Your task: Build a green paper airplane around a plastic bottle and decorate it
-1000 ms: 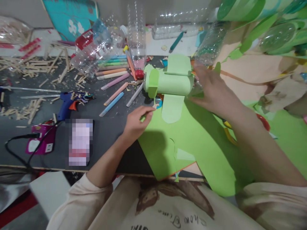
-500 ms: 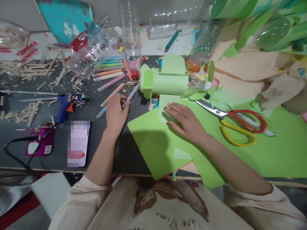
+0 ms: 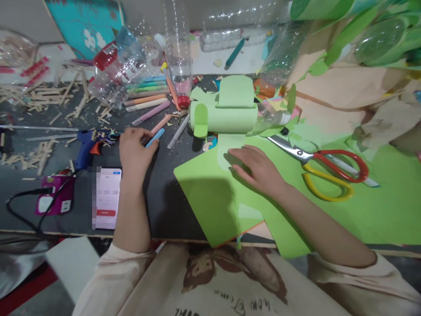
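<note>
My left hand (image 3: 136, 151) is closed around a blue felt-tip pen (image 3: 155, 138), whose tip end sticks out past my thumb. Just beyond those fingers lies a salmon pen (image 3: 161, 124), and a grey pen (image 3: 178, 132) rests to the right. My right hand (image 3: 258, 169) lies flat with fingers stretched out on bright green paper (image 3: 210, 197), over the lower end of a pale green paper strip (image 3: 226, 145). That strip comes from under a plastic bottle (image 3: 271, 117) wrapped in pale green paper, lying on its side with paper pieces attached.
Scissors (image 3: 304, 156) with red and yellow handles lie right of my right hand. On the left are a blue glue gun (image 3: 86, 147), a phone (image 3: 109, 197), a purple box with a cable (image 3: 57, 195) and scattered wooden sticks (image 3: 46, 96). Clear bottles (image 3: 179, 52) stand behind.
My left hand has moved left, away from the grey pen, and the blue pen has shifted up and right in its grasp. My right hand has barely moved.
</note>
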A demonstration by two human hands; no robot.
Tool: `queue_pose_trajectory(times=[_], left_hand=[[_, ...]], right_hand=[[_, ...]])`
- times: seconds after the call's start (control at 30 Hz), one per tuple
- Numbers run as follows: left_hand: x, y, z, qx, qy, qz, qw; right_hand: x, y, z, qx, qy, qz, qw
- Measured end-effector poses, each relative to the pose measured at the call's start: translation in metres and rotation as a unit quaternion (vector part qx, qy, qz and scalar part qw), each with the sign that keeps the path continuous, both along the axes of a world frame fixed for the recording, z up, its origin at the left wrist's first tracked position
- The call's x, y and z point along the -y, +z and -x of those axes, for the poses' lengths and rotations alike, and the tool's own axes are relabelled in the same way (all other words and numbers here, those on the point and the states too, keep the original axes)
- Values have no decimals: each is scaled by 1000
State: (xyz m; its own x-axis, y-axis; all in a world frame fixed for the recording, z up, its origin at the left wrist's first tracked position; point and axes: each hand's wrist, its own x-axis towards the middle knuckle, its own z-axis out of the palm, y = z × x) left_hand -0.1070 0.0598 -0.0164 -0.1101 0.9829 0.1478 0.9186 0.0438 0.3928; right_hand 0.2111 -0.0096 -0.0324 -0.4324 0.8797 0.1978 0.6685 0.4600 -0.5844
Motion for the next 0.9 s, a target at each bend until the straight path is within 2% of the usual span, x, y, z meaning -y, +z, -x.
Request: queue_pose_trajectory(times=[0.23, 0.37, 0.57, 0.67, 0.73, 0.83, 0.9], left_hand=[[0, 2, -4, -2, -18, -7, 1000], [3, 7, -7, 9, -44, 22, 999], [-7, 20, -16, -2, 14, 94, 995], [-17, 24, -15, -44, 10, 132, 990], [-21, 29, -12, -45, 4, 127, 991], [-13, 40, -13, 78, -30, 70, 994], [2, 46, -25, 190, -113, 45, 974]], right_hand=[[0, -1, 0, -23, 1, 7, 1000], [0, -2, 0, -27, -2, 14, 1000], [0, -3, -1, -26, -7, 6, 1000], [0, -3, -1, -34, -3, -1, 999], [-1, -3, -2, -41, -4, -4, 999], [0, -2, -3, -58, -14, -15, 998], [2, -1, -2, -83, -12, -23, 996]])
